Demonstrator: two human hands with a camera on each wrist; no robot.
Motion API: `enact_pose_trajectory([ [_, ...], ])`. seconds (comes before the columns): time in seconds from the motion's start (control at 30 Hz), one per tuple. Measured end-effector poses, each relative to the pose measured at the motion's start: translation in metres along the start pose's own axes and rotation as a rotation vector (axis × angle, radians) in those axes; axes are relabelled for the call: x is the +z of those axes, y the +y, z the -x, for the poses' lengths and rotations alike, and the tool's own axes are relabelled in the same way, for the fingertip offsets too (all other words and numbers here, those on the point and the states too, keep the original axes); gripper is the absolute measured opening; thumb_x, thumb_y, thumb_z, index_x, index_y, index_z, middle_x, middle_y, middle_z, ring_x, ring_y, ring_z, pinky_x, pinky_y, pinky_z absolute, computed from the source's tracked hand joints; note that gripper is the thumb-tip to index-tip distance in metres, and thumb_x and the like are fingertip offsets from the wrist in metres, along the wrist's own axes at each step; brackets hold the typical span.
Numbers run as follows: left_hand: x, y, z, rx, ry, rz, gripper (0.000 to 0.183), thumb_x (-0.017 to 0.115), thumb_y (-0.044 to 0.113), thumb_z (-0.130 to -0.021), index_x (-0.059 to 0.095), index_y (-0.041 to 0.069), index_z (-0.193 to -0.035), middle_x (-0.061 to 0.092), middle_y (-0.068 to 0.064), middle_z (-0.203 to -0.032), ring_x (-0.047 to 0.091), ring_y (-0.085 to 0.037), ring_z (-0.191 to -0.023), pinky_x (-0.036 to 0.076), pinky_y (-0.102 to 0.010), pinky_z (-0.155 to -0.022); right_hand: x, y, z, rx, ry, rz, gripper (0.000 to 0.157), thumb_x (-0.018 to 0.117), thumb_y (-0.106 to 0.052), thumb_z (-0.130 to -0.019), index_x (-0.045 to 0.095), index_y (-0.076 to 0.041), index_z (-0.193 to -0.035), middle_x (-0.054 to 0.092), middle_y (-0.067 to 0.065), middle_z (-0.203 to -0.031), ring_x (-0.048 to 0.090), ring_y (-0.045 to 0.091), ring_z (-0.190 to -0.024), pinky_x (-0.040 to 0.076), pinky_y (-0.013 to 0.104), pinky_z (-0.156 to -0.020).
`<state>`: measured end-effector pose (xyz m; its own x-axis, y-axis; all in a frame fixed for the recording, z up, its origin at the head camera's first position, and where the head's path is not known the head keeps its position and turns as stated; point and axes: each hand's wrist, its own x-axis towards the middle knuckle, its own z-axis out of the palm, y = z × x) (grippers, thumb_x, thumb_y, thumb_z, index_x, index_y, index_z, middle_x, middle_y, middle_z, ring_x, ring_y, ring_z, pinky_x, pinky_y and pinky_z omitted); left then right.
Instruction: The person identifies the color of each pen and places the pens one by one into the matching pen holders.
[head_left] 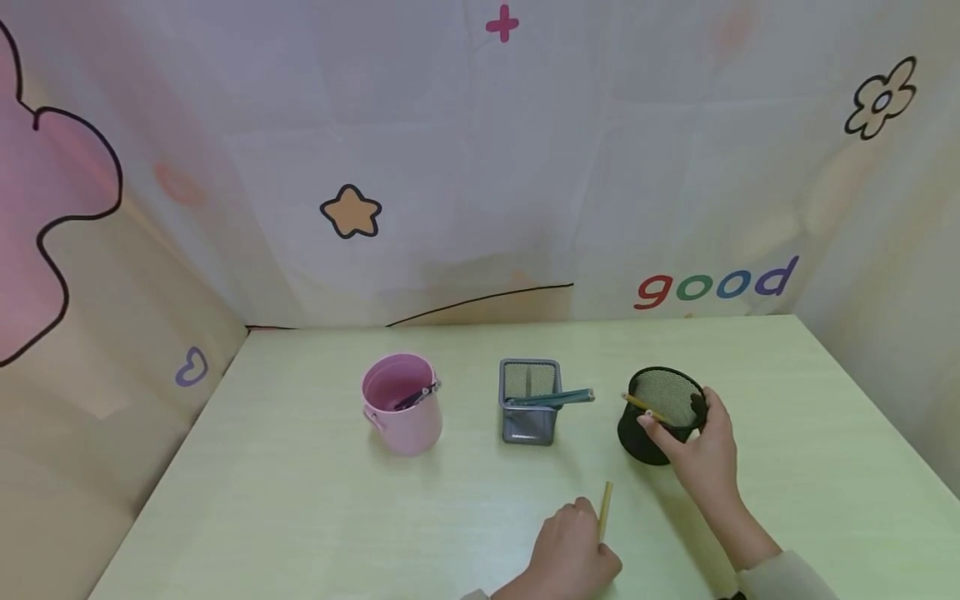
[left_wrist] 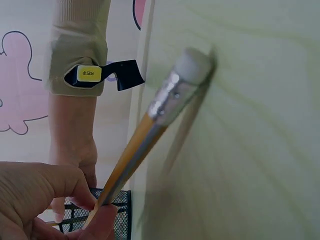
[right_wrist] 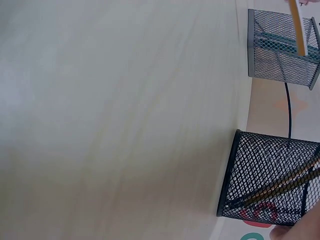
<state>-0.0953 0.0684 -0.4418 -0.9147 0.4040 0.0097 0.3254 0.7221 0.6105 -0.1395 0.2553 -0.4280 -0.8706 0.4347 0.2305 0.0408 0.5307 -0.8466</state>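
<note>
My left hand [head_left: 570,546] pinches a yellow pencil [head_left: 605,510] between thumb and fingers, low over the front of the table. The left wrist view shows its white eraser [left_wrist: 193,66] and silver ferrule [left_wrist: 171,97] close over the tabletop. My right hand [head_left: 708,462] grips the black mesh pencil cup [head_left: 637,437] by its right side, thumb at the near rim. Inside that cup leans a yellow pencil [head_left: 643,407], its end sticking out past the left rim; the right wrist view shows pencils [right_wrist: 280,187] slanting behind the mesh.
Left of the black cup stands a square grey mesh holder [head_left: 528,427] with teal pencils [head_left: 558,399] jutting right. A pink bucket [head_left: 408,429] holding dark pens [head_left: 416,398] stands further left. A printed cloth backdrop [head_left: 480,208] rises behind the pale table [head_left: 300,500].
</note>
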Motion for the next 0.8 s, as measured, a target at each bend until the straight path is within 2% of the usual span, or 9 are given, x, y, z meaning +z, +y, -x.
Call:
enact_pose_trajectory([
  [0.13, -0.006, 0.002, -0.001, -0.005, -0.076, 0.068, 0.021, 0.067, 0.009, -0.067, 0.047, 0.009, -0.073, 0.042, 0.003, -0.060, 0.041, -0.010, -0.050, 0.033, -0.021, -0.045, 0.000, 0.000, 0.000, 0.010, -0.007, 0.004, 0.093, 0.076, -0.022, -0.078, 0.020, 0.010, -0.145, 0.034, 0.032, -0.142, 0.035, 0.043, -0.131, 0.033, 0.058, -0.105],
  [0.3, -0.013, 0.005, -0.001, -0.006, -0.137, 0.119, 0.019, 0.067, 0.010, -0.070, 0.048, 0.011, -0.074, 0.042, 0.004, -0.060, 0.041, -0.008, -0.052, 0.034, -0.020, -0.046, 0.000, 0.001, -0.001, -0.001, -0.001, -0.007, 0.091, 0.077, -0.021, -0.078, 0.022, 0.010, -0.144, 0.035, 0.031, -0.141, 0.037, 0.042, -0.130, 0.033, 0.058, -0.104],
  [0.43, -0.016, 0.006, 0.002, 0.011, -0.142, 0.125, 0.018, 0.066, 0.010, -0.072, 0.049, 0.012, -0.076, 0.043, 0.005, -0.062, 0.041, -0.006, -0.054, 0.035, -0.019, -0.048, 0.001, 0.002, -0.001, -0.005, 0.002, -0.006, 0.090, 0.077, -0.021, -0.078, 0.023, 0.010, -0.143, 0.036, 0.031, -0.140, 0.038, 0.041, -0.128, 0.034, 0.057, -0.104],
  [0.53, -0.019, 0.007, 0.005, 0.048, -0.125, 0.122, 0.018, 0.066, 0.009, -0.071, 0.050, 0.012, -0.078, 0.043, 0.007, -0.063, 0.041, -0.004, -0.055, 0.035, -0.018, -0.049, 0.001, 0.003, -0.001, 0.002, 0.000, -0.003, 0.091, 0.077, -0.021, -0.078, 0.022, 0.009, -0.144, 0.036, 0.030, -0.140, 0.038, 0.041, -0.128, 0.034, 0.057, -0.104],
  [0.7, -0.023, 0.011, 0.009, 0.068, -0.148, 0.126, 0.020, 0.066, 0.009, -0.073, 0.050, 0.014, -0.082, 0.044, 0.008, -0.066, 0.042, -0.003, -0.057, 0.036, -0.018, -0.050, 0.000, 0.002, -0.001, 0.012, -0.005, 0.005, 0.094, 0.077, -0.023, -0.078, 0.020, 0.009, -0.145, 0.034, 0.031, -0.142, 0.036, 0.042, -0.131, 0.033, 0.058, -0.104],
  [0.8, -0.026, 0.013, 0.011, 0.083, -0.140, 0.096, 0.020, 0.067, 0.011, -0.074, 0.050, 0.014, -0.084, 0.044, 0.008, -0.067, 0.042, -0.002, -0.057, 0.036, -0.017, -0.050, 0.000, 0.001, -0.001, 0.011, -0.008, 0.004, 0.094, 0.077, -0.023, -0.079, 0.019, 0.009, -0.145, 0.033, 0.032, -0.142, 0.035, 0.044, -0.131, 0.033, 0.058, -0.105],
])
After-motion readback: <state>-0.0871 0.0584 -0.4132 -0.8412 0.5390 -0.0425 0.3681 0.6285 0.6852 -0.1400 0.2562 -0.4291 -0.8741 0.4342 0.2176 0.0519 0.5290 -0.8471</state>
